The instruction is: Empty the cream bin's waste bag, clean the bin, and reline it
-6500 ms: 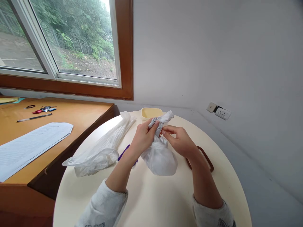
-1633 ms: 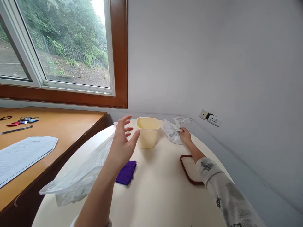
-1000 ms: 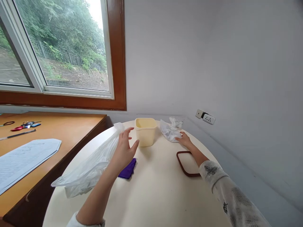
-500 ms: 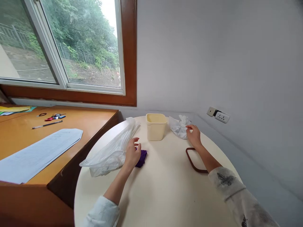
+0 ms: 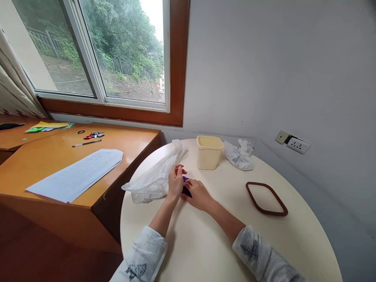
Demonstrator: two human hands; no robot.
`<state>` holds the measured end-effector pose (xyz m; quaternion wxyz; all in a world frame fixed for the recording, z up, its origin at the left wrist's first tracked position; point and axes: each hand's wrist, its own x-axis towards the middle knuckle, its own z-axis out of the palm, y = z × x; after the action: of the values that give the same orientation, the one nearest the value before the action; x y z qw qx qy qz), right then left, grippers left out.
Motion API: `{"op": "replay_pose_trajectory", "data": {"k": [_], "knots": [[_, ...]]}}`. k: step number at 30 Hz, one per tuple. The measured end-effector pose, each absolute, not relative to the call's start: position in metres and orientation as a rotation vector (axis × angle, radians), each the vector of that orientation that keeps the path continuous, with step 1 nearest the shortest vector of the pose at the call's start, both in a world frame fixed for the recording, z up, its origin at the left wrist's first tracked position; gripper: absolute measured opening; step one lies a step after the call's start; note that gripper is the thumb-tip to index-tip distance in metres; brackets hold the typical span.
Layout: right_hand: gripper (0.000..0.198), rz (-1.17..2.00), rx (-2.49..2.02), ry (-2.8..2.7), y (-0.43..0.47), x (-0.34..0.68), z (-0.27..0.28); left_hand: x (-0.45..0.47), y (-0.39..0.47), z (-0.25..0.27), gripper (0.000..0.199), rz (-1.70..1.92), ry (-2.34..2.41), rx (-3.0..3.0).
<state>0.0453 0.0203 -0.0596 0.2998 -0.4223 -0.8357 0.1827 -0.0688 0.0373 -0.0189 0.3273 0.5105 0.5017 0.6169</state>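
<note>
A small dark purple cloth lies on the round cream table between my hands, mostly covered by them. My right hand reaches over it from the right, with its fingers bent onto the cloth. Just left of the cloth, my left hand is raised a little, its fingers slightly curled and apart, with nothing visible in them. The crumpled white plastic bag spreads out beside my left hand.
Toward the wall stand a cream plastic bin and a knotted white plastic bag. A brown rounded frame lies at the right. To the left, a wooden desk holds paper sheets, a pen and scissors.
My right hand has left the knotted bag and come to the purple cloth beside my left hand. The camera view has turned somewhat to the left.
</note>
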Motion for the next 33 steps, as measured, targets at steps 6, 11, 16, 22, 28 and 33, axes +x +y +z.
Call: {"op": "replay_pose_trajectory", "data": {"k": [6,11,16,22,28,33], "knots": [[0.010,0.711,-1.184,-1.903,0.028,0.048,-0.064,-0.068,0.036,-0.021,0.018,1.617,1.262,1.314],[0.021,1.036,-1.168,-1.394,0.035,0.063,-0.055,-0.066,0.038,-0.024,0.019,1.609,1.247,1.320],[0.026,1.387,-1.032,-0.954,0.032,0.075,-0.043,-0.060,0.036,-0.027,0.018,1.541,1.256,1.353],[0.020,1.559,-0.979,-0.727,0.022,0.076,-0.043,-0.052,0.034,-0.034,0.024,1.346,1.221,1.454],[0.023,1.452,-1.016,-0.804,0.026,0.090,-0.027,-0.054,0.035,-0.036,0.014,1.261,1.324,1.480],[0.037,1.054,-1.091,-1.070,0.046,0.118,0.029,-0.054,0.033,-0.035,0.012,1.203,1.380,1.489]]}}
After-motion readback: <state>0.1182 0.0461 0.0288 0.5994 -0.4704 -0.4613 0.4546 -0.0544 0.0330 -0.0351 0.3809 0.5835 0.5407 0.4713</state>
